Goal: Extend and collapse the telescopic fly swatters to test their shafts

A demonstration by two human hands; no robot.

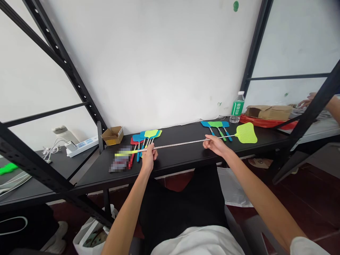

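A yellow-green fly swatter (178, 143) with a long, extended metal rod is held crosswise above the black table. My left hand (150, 156) is closed around the rod beside its yellow handle. Farther along, my right hand (214, 144) pinches the rod close to the perforated head, which points right. Behind my left hand lie several fly swatters (151, 133) in blue, yellow-green and red, heads toward the wall. Past my right hand rest blue and green fly swatters (216, 124), handles toward me. A pixelated flat object (120, 163) is under the handle end.
On the black table (180, 156) stand a small open cardboard box (112, 136) at left and a water bottle (237, 108) at right. Black metal posts (66, 67) frame both sides. A power strip (83, 146) lies left. Another person's hand (308, 100) shows at far right.
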